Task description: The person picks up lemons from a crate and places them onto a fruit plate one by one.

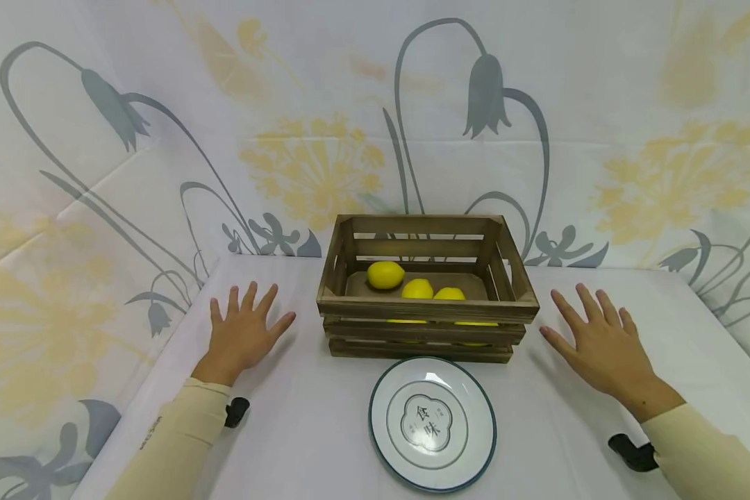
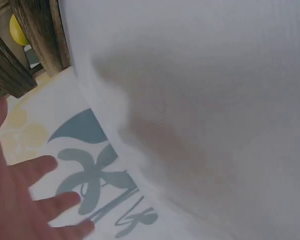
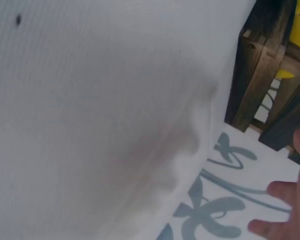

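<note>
A dark wooden slatted crate [image 1: 426, 310] stands mid-table with three yellow lemons [image 1: 385, 275] inside. In front of it lies a white plate [image 1: 432, 422] with a dark green rim and printed characters. My left hand [image 1: 245, 333] rests flat on the white cloth to the crate's left, fingers spread, holding nothing. My right hand [image 1: 596, 338] lies flat to the crate's right, fingers straight and spread. The left wrist view shows that hand's fingers [image 2: 45, 207], a crate corner [image 2: 37, 35] and one lemon [image 2: 17, 31]. The right wrist view shows fingertips [image 3: 282, 192] and the crate's side [image 3: 270, 75].
A white cloth [image 1: 300, 417] covers the table. A floral-printed sheet [image 1: 312, 160] hangs behind and along both sides. Small black clips of the wrist cameras [image 1: 236, 411] sit by each sleeve.
</note>
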A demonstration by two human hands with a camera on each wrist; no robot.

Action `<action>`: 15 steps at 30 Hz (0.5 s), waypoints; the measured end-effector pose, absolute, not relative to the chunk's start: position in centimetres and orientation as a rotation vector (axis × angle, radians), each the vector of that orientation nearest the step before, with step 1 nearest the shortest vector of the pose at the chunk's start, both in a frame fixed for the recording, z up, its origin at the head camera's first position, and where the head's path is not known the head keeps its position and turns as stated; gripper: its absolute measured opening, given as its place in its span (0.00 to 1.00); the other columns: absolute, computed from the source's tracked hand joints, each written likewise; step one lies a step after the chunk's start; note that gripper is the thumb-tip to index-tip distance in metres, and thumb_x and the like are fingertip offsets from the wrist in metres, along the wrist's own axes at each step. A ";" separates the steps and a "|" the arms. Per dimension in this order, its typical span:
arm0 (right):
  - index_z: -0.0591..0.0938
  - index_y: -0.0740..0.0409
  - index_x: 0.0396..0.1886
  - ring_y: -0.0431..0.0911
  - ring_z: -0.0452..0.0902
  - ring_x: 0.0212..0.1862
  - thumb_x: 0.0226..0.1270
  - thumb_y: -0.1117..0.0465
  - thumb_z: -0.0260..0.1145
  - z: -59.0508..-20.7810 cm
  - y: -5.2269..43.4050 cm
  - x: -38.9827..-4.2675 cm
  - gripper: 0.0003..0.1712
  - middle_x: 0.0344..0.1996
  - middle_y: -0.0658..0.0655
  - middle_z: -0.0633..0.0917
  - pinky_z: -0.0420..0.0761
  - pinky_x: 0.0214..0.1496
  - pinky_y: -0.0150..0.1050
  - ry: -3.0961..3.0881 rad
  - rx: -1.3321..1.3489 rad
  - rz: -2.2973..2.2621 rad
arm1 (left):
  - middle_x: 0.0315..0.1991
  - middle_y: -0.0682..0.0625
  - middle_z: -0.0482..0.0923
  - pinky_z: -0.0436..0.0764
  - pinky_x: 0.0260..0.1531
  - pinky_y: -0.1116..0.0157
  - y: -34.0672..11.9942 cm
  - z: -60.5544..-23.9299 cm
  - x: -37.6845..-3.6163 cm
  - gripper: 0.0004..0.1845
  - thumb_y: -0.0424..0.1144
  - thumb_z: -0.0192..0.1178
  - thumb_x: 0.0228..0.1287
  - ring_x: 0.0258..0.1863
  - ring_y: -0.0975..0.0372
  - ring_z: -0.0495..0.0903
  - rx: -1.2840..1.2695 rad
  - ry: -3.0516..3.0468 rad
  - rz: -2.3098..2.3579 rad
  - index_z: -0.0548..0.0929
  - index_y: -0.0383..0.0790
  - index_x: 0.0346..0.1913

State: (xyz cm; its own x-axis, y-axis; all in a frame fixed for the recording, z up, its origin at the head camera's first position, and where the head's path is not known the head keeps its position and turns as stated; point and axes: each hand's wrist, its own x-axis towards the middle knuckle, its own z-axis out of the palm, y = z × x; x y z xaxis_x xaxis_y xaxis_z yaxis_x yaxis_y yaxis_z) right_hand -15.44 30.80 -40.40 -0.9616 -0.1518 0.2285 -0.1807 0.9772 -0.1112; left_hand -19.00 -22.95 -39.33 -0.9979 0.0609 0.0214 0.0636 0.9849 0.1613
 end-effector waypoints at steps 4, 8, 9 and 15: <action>0.70 0.60 0.71 0.74 0.61 0.67 0.75 0.51 0.59 -39.8 30.1 -15.5 0.31 0.68 0.74 0.68 0.62 0.61 0.74 -2.782 0.312 0.473 | 0.69 0.36 0.70 0.62 0.65 0.35 -22.0 -39.5 -18.8 0.29 0.56 0.49 0.76 0.69 0.38 0.67 -0.157 -2.911 -0.422 0.70 0.44 0.72; 0.74 0.61 0.67 0.69 0.68 0.63 0.74 0.62 0.60 -38.7 29.2 -15.4 0.24 0.63 0.71 0.75 0.69 0.63 0.62 -2.573 0.330 0.770 | 0.56 0.41 0.83 0.75 0.51 0.41 -20.6 -39.8 -18.3 0.17 0.43 0.56 0.73 0.56 0.44 0.80 -0.236 -2.673 -0.618 0.82 0.42 0.59; 0.75 0.60 0.67 0.62 0.70 0.64 0.74 0.63 0.59 -38.4 29.0 -15.3 0.24 0.62 0.69 0.76 0.72 0.65 0.53 -2.523 0.323 0.821 | 0.53 0.42 0.84 0.76 0.50 0.42 -20.3 -39.8 -18.1 0.15 0.40 0.56 0.71 0.54 0.45 0.81 -0.256 -2.631 -0.649 0.84 0.42 0.56; 0.75 0.55 0.69 0.19 0.65 0.61 0.76 0.65 0.55 -37.3 27.4 -14.6 0.23 0.61 0.50 0.79 0.63 0.57 0.10 -2.321 0.331 1.056 | 0.43 0.45 0.87 0.78 0.49 0.47 -19.3 -38.5 -17.3 0.09 0.32 0.59 0.67 0.46 0.49 0.83 -0.354 -2.433 -0.736 0.87 0.39 0.45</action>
State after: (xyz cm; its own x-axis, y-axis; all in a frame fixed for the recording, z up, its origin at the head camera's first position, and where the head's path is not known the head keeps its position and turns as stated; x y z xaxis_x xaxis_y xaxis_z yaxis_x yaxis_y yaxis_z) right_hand -14.63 27.44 -37.31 -0.8110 0.0080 0.5850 -0.4358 0.6589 -0.6131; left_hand -17.27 -19.34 -38.49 -0.8039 0.0844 0.5887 0.3966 0.8137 0.4250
